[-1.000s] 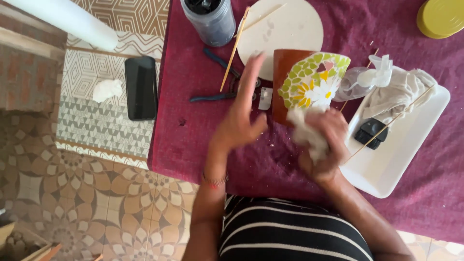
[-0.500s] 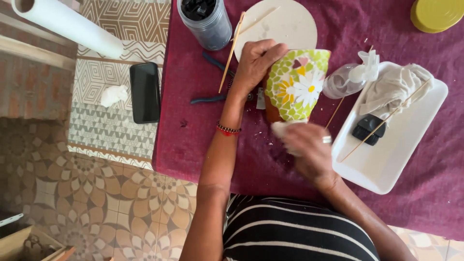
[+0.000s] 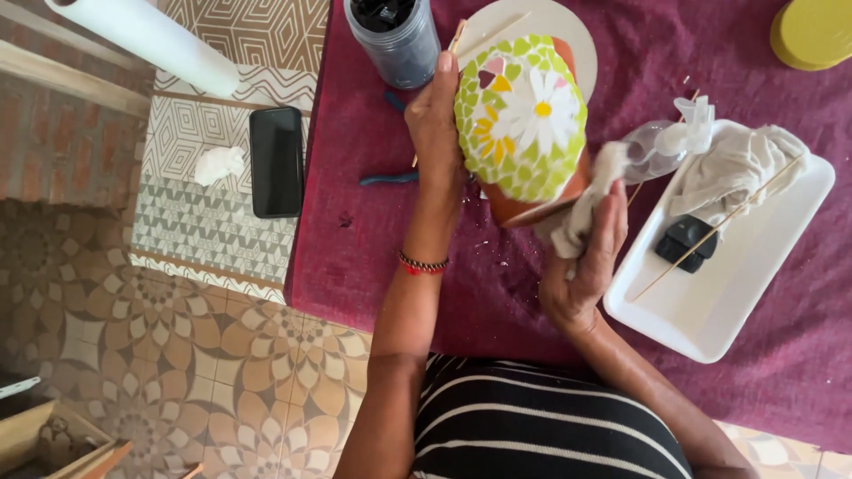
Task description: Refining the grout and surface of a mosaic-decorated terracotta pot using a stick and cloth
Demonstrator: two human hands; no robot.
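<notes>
Lying on the patterned tile floor (image 3: 222,372) at the far left are a white paper roll (image 3: 146,37), a crumpled white tissue (image 3: 218,163) and a flat black phone (image 3: 276,161), all just off the left edge of the table covered in a maroon cloth (image 3: 373,239). Near the far edge of the table a dark cylindrical jar (image 3: 395,35) is seen, with a blue-handled tool (image 3: 388,178) lying nearer, partly hidden behind the left hand (image 3: 437,124). The left hand is laid with fingers extended along the left side of a terracotta pot covered in green mosaic with a white daisy (image 3: 521,115), which is held tilted above the table in front of a round white plate (image 3: 568,35). The right hand (image 3: 586,257) is closed around a white rag (image 3: 590,200), which is pressed against the pot's lower right rim. Just beside it, a white rectangular foam tray (image 3: 710,310) near the right edge carries a bunched cream cloth (image 3: 737,168), a small black object (image 3: 685,241) and a thin wooden stick (image 3: 719,226). A yellow lid (image 3: 812,31) is seen at the far right corner.
</notes>
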